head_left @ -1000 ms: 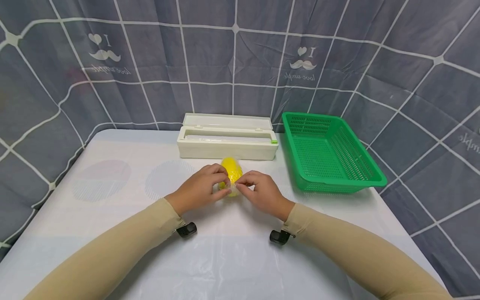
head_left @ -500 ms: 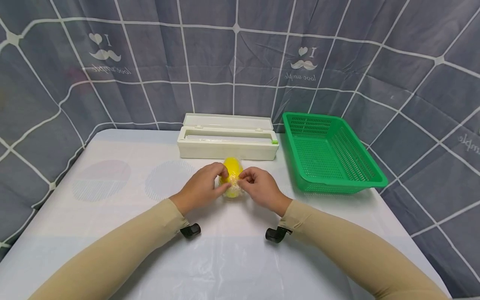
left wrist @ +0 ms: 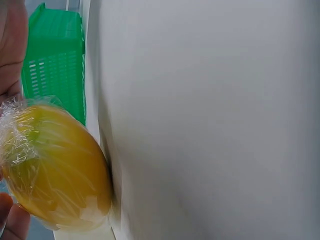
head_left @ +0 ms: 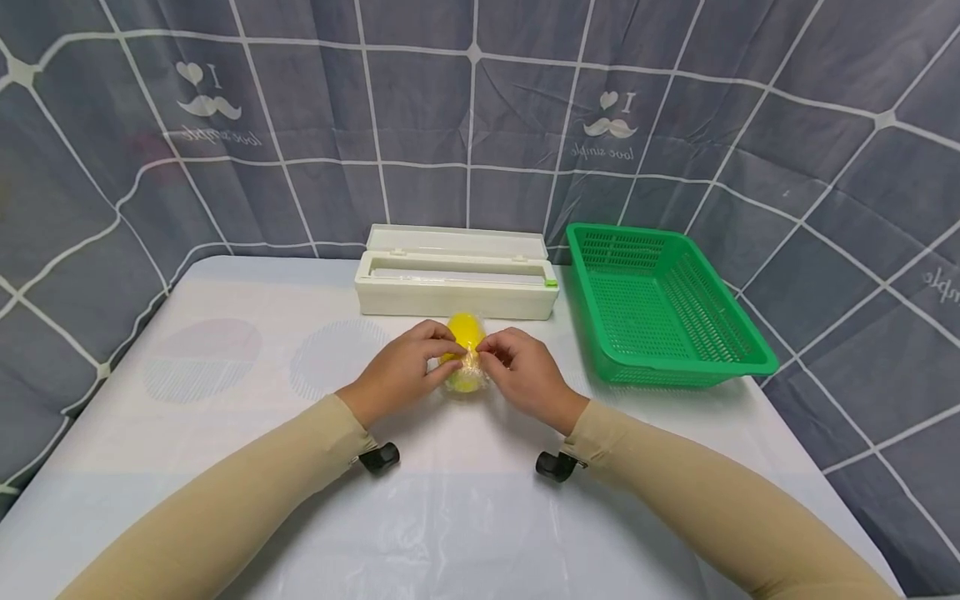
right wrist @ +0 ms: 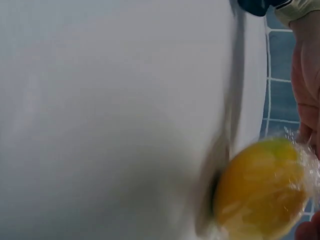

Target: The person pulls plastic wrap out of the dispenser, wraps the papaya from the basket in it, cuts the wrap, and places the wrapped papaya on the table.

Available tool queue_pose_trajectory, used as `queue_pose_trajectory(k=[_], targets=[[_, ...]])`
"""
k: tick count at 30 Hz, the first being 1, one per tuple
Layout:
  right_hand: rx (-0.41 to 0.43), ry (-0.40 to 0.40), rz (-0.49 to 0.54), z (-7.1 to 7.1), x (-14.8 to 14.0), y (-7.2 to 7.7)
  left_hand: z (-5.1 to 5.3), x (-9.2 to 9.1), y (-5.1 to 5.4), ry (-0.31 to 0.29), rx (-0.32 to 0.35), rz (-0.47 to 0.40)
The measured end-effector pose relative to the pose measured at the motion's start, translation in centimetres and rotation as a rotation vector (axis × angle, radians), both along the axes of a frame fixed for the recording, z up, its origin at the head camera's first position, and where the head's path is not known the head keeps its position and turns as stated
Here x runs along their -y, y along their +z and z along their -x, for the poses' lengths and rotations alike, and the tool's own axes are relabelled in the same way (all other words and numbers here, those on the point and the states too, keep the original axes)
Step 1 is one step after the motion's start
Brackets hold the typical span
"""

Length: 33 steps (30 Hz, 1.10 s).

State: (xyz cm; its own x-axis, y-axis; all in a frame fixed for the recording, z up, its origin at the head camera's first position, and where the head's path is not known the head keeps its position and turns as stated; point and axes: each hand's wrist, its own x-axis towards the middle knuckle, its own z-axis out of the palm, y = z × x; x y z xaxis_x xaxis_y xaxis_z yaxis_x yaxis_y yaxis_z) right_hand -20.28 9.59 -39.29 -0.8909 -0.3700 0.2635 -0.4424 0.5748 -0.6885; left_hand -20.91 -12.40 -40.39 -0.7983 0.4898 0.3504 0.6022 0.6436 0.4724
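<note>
A smooth yellow oval fruit [head_left: 467,327], greenish at one end, lies on the table in crinkled cling film [head_left: 469,360]. My left hand [head_left: 401,367] is at its left side, thumb and fingertips pinching the gathered film on top. From the other side my right hand [head_left: 528,375] pinches the film as well, its fingers curled. The left wrist view shows the wrapped fruit [left wrist: 65,170] resting against the white surface, the film [left wrist: 17,135] bunched toward the hands. In the right wrist view the fruit [right wrist: 260,190] sits under the right hand [right wrist: 307,75]; most fingertips are cut off there.
Behind the fruit stands a white cling film dispenser box [head_left: 453,298] with its lid [head_left: 457,242] raised and a green slider at its right end. A green plastic basket [head_left: 600,354] is at the back right. A grey checked curtain [head_left: 420,108] surrounds the white-covered table [head_left: 450,517].
Both hands shifted slightly apart, then came back together over the fruit. The left fingertips now reach further over its top. The fruit stays in nearly the same place.
</note>
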Motion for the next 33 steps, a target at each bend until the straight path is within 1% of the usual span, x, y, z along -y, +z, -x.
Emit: queue_pose_trajectory(k=[2, 4, 6, 8, 11, 14, 17, 18, 22, 25, 28, 31, 33], targets=[[-0.113, 0.046, -0.091, 0.2, -0.2, -0.1, 0.2, -0.1, -0.1, -0.006, -0.002, -0.005], [-0.189, 0.082, -0.187, 0.5, -0.3, -0.1, 0.3, -0.1, -0.1, -0.001, 0.007, -0.009], [-0.212, 0.100, -0.264, 0.8, -0.5, -0.3, 0.5, -0.2, -0.1, 0.009, 0.026, -0.010], [-0.205, 0.102, -0.302, 1.0, -0.6, -0.4, 0.6, -0.3, -0.1, 0.026, 0.043, -0.014], [-0.180, 0.102, -0.305, 1.3, -0.8, -0.5, 0.5, -0.5, -0.1, 0.040, 0.057, -0.032], [-0.165, 0.093, -0.291, 1.4, -0.8, -0.5, 0.5, -0.5, 0.0, 0.033, 0.055, -0.039], [-0.168, 0.088, -0.274, 1.5, -0.7, -0.5, 0.6, -0.3, 0.0, 0.003, 0.059, -0.012], [-0.177, 0.095, -0.271, 1.4, -0.7, -0.6, 0.7, -0.2, 0.0, -0.016, 0.061, 0.001], [-0.249, 0.150, -0.280, 1.3, -0.9, -0.7, 0.9, 0.4, 0.2, -0.080, 0.079, 0.032], [-0.278, 0.186, -0.292, 1.1, -1.0, -0.8, 1.2, 0.7, 0.2, -0.107, 0.091, 0.025], [-0.250, 0.200, -0.282, 1.1, -1.1, -0.6, 1.4, 0.9, 0.2, -0.119, 0.095, 0.029], [-0.211, 0.203, -0.264, 1.1, -1.2, -0.5, 1.5, 1.1, 0.2, -0.128, 0.091, 0.057], [-0.200, 0.199, -0.266, 1.1, -1.3, -0.5, 1.5, 1.1, 0.3, -0.131, 0.085, 0.078]])
